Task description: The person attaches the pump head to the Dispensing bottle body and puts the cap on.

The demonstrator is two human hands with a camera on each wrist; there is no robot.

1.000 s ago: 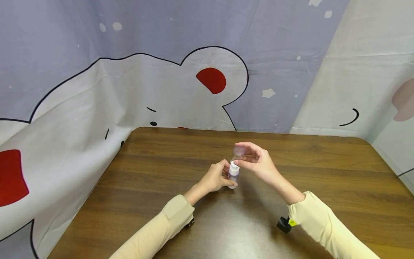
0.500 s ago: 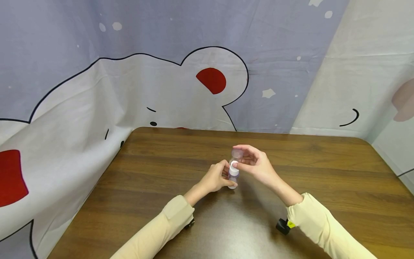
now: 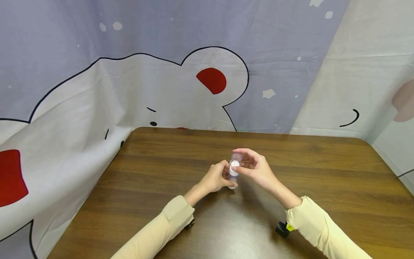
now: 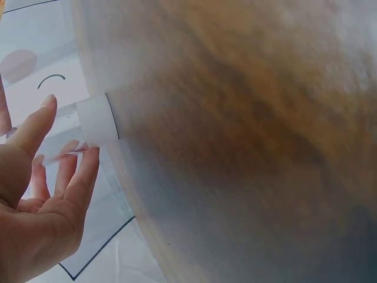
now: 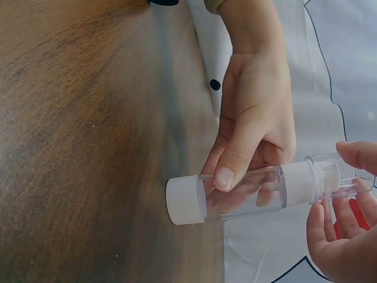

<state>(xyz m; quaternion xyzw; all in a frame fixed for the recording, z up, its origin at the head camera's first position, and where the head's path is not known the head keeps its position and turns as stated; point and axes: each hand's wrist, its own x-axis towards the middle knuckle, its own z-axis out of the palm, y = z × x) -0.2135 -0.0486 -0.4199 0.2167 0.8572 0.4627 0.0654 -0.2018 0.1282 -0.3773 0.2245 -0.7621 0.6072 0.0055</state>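
A clear bottle [image 5: 250, 206] with a white base and a white collar stands upright on the table. My left hand [image 3: 214, 177] grips its lower body, the thumb on the near side and the fingers behind. At the top, my right hand [image 3: 258, 166] holds a clear cap [image 5: 326, 177] between thumb and fingers. The cap's open end surrounds the white pump top, close to the collar. In the left wrist view, the white base [image 4: 98, 121] shows beyond the fingers of my left hand.
The brown wooden table [image 3: 155, 154] extends all around the hands. A patterned cloth [image 3: 145, 82] hangs along its back and left edges. Under the right sleeve sits a small black device [image 3: 282, 229] with a yellow tag.
My right hand has come down slightly, lowering the clear cap further over the bottle's white top. The left hand and the bottle have stayed in place.
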